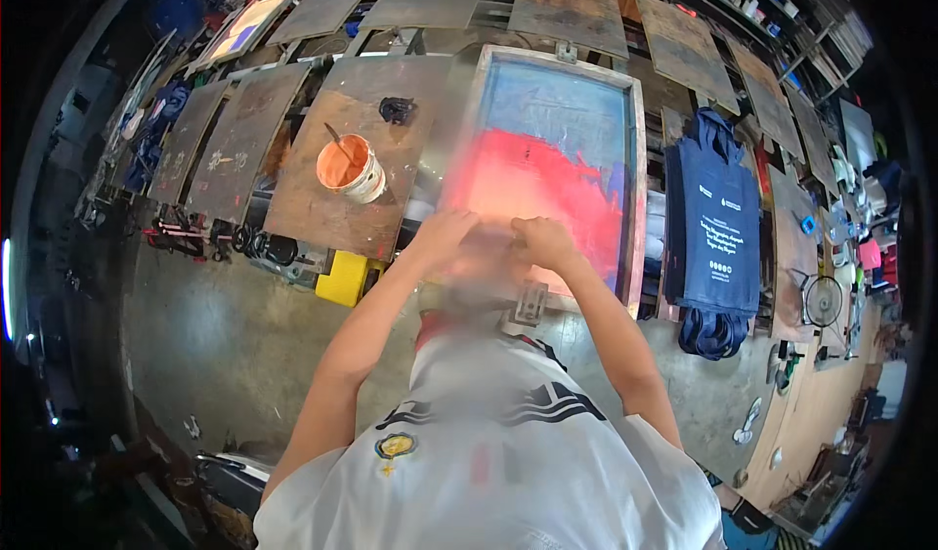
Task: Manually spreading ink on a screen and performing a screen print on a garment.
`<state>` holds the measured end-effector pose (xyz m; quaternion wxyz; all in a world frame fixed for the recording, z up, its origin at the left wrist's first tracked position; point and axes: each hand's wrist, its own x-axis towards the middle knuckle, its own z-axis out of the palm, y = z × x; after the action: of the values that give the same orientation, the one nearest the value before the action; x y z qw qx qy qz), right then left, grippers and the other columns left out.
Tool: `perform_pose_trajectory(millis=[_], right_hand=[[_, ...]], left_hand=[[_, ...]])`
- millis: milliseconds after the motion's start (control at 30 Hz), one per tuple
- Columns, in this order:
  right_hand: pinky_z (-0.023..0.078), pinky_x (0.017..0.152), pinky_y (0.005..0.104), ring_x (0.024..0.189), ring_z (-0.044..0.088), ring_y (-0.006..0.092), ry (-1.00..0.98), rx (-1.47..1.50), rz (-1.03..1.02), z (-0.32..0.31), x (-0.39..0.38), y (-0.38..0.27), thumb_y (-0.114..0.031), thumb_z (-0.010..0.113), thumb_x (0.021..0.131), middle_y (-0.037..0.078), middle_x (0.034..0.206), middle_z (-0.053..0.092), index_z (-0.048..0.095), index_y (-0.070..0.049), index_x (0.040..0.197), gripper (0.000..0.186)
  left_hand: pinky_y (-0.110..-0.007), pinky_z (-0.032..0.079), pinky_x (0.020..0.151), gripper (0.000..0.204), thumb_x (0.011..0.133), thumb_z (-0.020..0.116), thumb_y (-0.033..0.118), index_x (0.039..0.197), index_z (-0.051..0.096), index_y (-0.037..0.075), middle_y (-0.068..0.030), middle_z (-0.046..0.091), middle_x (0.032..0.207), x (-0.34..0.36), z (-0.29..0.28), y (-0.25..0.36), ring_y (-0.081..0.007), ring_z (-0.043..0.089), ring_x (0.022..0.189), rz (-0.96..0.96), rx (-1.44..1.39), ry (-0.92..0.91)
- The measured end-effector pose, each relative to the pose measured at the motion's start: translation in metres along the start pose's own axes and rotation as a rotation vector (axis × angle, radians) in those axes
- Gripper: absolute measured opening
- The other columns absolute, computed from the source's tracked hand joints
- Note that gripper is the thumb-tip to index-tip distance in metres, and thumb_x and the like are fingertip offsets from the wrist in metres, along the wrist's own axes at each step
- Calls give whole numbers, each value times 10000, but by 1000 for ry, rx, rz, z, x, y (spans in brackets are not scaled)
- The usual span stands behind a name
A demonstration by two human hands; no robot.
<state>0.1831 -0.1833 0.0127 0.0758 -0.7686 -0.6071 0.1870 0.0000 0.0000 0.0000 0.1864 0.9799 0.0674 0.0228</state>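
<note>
A framed printing screen (557, 179) lies ahead of me, its mesh blue at the far part and smeared with pink-red and orange ink nearer me. At its near part, my left hand (450, 232) and my right hand (539, 237) are side by side with curled fingers, closed on something blurred that I cannot make out. A metal clamp (531, 304) sits at the near edge. To the left, a white bucket of orange ink (366, 181) with a stick in it stands on a stained board (313, 218), beside a small crumpled black item (396, 110).
Stacked navy tote bags (713, 228) lie on the right board. More bare boards (234, 140) form rows left and behind. A shelf of containers (743, 3) is at upper right, a yellow box (347, 275) below the left board, concrete floor (215, 345) underneath.
</note>
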Motion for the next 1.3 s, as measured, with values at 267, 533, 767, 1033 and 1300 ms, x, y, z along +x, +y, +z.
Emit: perform_pose_trajectory(millis=[267, 533, 767, 1033, 1300], right_hand=[[530, 706, 510, 864, 684, 363, 54, -46, 103, -9, 19, 1, -341, 780, 700, 139, 887, 708, 611, -127, 992, 400], [530, 710, 510, 861, 682, 365, 104, -24, 184, -9, 10, -7, -364, 823, 666, 130, 877, 707, 615, -125, 1002, 462], [523, 711, 512, 853, 678, 368, 86, -23, 172, -7, 8, -1, -357, 820, 689, 128, 875, 703, 615, -121, 998, 439], [520, 716, 520, 863, 675, 371, 104, -34, 174, -17, 14, -8, -335, 807, 685, 128, 872, 699, 612, -127, 994, 421], [539, 712, 497, 858, 688, 345, 134, -48, 140, -17, 10, -9, -321, 827, 684, 116, 864, 703, 606, -120, 966, 411]], left_hand=[[-475, 499, 812, 382, 743, 755, 142, 1078, 581, 86, -118, 639, 1020, 21, -14, -11, -349, 619, 1005, 50, -67, 73], [-465, 515, 810, 469, 716, 809, 257, 1098, 591, 93, -107, 647, 1042, 34, -19, -17, -333, 633, 1012, 151, -96, 53], [-463, 515, 790, 466, 698, 823, 266, 1053, 586, 81, -102, 648, 1017, 37, -16, -23, -342, 645, 972, 163, -177, 10], [-448, 506, 794, 446, 699, 821, 226, 1048, 580, 89, -95, 654, 1018, 46, -30, -24, -344, 644, 970, 103, -230, -77], [-401, 502, 898, 539, 729, 822, 226, 1206, 605, 99, -133, 666, 1163, 38, -27, -32, -329, 640, 1050, 81, -409, -34]])
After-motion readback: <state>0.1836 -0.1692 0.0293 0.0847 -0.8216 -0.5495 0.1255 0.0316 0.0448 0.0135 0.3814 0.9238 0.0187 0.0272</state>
